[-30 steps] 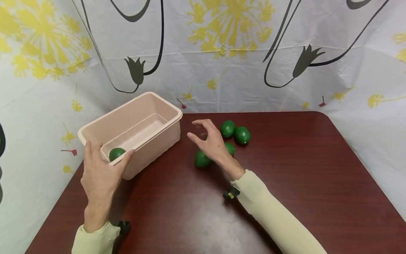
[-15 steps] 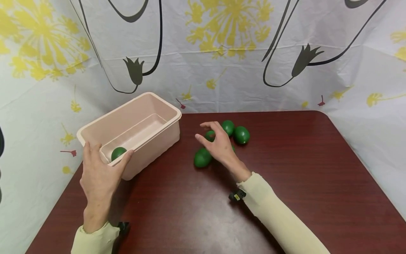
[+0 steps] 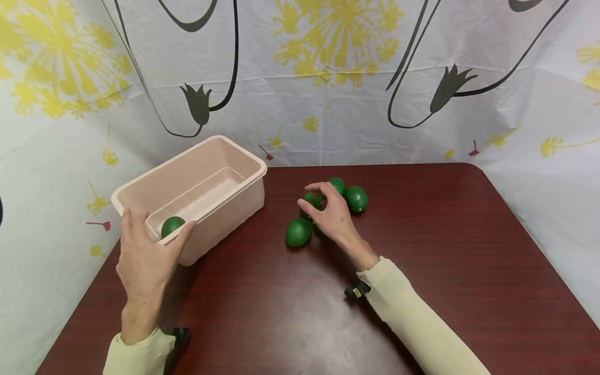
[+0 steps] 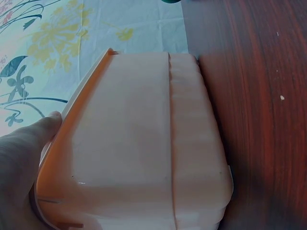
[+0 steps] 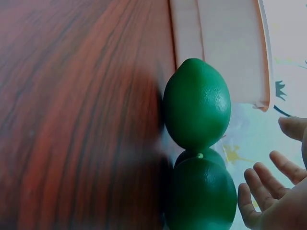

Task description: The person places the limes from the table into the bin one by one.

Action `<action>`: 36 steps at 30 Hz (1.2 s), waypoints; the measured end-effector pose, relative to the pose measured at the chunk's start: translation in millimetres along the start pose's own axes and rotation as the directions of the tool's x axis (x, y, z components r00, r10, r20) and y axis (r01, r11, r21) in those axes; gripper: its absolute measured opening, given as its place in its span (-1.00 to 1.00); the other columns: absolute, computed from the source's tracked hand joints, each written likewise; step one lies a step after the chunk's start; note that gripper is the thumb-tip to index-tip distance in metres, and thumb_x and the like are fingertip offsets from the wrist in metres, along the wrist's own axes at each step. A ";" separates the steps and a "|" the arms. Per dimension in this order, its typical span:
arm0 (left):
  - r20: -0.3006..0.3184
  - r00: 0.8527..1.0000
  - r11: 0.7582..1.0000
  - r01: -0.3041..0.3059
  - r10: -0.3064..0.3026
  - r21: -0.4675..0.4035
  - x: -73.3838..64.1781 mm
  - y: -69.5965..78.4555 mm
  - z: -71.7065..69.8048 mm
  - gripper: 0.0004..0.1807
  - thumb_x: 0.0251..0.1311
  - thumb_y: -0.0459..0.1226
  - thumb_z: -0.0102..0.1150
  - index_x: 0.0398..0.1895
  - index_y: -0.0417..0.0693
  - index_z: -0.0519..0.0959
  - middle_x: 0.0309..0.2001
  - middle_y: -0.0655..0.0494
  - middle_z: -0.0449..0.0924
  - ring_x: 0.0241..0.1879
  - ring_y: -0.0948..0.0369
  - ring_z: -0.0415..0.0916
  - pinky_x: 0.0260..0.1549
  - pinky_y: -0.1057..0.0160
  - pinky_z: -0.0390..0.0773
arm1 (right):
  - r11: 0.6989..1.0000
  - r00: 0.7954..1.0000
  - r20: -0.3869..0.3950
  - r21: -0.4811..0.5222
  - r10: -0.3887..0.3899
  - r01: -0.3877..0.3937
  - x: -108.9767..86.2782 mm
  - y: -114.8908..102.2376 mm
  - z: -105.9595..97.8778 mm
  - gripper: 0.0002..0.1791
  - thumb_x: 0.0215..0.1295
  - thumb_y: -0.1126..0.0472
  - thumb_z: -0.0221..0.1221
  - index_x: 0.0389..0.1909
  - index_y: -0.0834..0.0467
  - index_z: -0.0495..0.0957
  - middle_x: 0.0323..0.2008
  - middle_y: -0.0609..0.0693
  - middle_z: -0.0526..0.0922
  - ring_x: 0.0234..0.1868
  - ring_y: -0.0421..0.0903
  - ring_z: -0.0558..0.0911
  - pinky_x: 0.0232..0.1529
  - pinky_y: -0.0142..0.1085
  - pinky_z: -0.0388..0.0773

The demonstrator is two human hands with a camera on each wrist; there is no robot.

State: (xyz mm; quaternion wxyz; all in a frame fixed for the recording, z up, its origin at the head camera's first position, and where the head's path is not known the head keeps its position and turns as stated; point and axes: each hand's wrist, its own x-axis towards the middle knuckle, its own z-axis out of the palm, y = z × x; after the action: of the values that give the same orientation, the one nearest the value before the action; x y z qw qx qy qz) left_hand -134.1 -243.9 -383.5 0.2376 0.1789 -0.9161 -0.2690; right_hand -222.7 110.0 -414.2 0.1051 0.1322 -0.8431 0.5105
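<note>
A pale pink plastic bin stands at the left of the table with one green lime in its near end. My left hand grips the bin's near corner, thumb over the rim in the left wrist view. Over a cluster of limes hovers my right hand, fingers spread and bent, nothing between them. Around it lie a front lime, one behind the fingertips, and a right-hand lime. In the right wrist view a lime sits beside another lime, with the fingers apart from both.
The dark red wooden table has a back edge against a white patterned cloth. The bin's far end comes close to this cloth. A small pale speck lies on the wood near the bin.
My right hand has moved right and slightly toward me over the limes, uncovering more of the left ones. The left hand stays on the bin.
</note>
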 end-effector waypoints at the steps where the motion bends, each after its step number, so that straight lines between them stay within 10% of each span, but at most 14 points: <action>1: 0.001 1.000 1.000 0.001 -0.001 0.001 -0.1 0.1 -0.1 0.04 0.01 0.38 0.39 0.49 0.09 0.33 0.68 0.08 0.05 0.44 -0.22 0.37 -0.03 -0.56 0.42 | 1.000 1.000 0.000 -0.003 0.002 -0.002 -0.5 1.1 -1.2 -0.58 0.40 0.04 0.34 0.19 0.08 0.57 0.14 0.16 0.60 0.17 0.08 0.61 0.17 0.11 0.58; 36: -0.015 1.000 1.000 -0.013 0.014 0.006 -2.4 3.0 -0.6 0.00 0.03 0.37 0.38 0.47 0.10 0.34 0.66 0.07 0.10 0.42 -0.21 0.38 -0.06 -0.55 0.44 | 0.986 0.992 -0.021 -0.105 0.126 -0.127 -14.2 30.9 -34.1 -0.56 0.34 0.02 0.40 0.12 0.16 0.63 0.06 0.17 0.63 0.08 0.16 0.62 0.14 0.04 0.57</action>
State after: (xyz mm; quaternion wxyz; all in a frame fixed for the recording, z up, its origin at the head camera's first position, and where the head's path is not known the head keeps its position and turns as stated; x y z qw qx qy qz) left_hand -132.3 -240.7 -382.1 0.2458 0.1754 -0.9162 -0.2634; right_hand -218.0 155.6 -428.7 0.0854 0.0689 -0.8751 0.4714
